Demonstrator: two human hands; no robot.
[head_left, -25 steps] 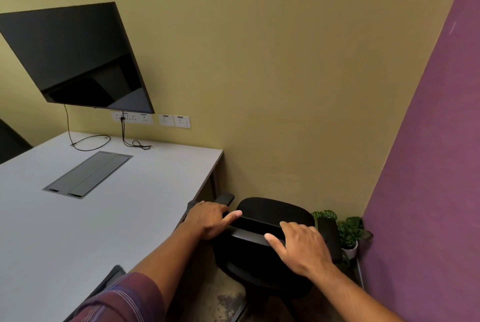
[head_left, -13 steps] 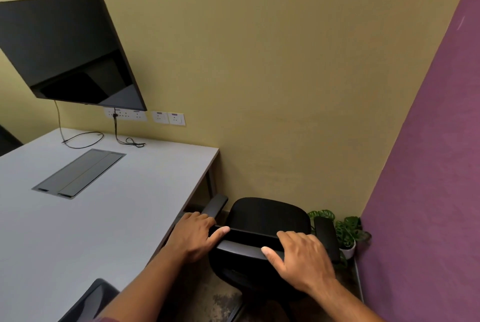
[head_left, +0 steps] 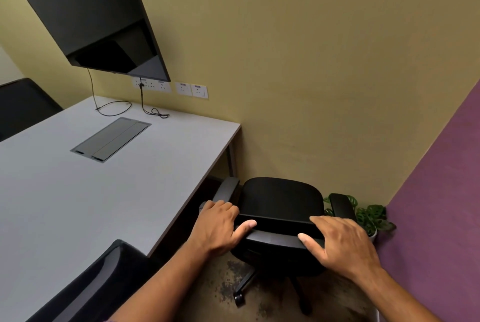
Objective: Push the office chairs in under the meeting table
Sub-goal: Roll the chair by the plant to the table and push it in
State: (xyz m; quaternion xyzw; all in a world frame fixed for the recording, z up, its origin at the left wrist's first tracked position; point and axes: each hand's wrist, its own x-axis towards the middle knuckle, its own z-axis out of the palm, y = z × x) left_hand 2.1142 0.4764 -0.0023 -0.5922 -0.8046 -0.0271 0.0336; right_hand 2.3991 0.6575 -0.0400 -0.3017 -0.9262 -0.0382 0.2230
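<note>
Gripping the chair (head_left: 281, 202) by its backrest top, both hands on, beside the table (head_left: 104, 191).

I note the left hand (head_left: 217, 228) has slid out along the rail toward the near armrest since a second ago, widening my hold; the right hand (head_left: 342, 243) has kept its place. I judge this gives better steering for the push. Both hands are closed over the rail, thumbs under, fingers over. The chair sits off the table's corner edge, seat facing the wall, not yet under the top. A second chair (head_left: 85, 288) stands at the near edge. A plant (head_left: 371, 215) crowds the right side and may snag.
</note>
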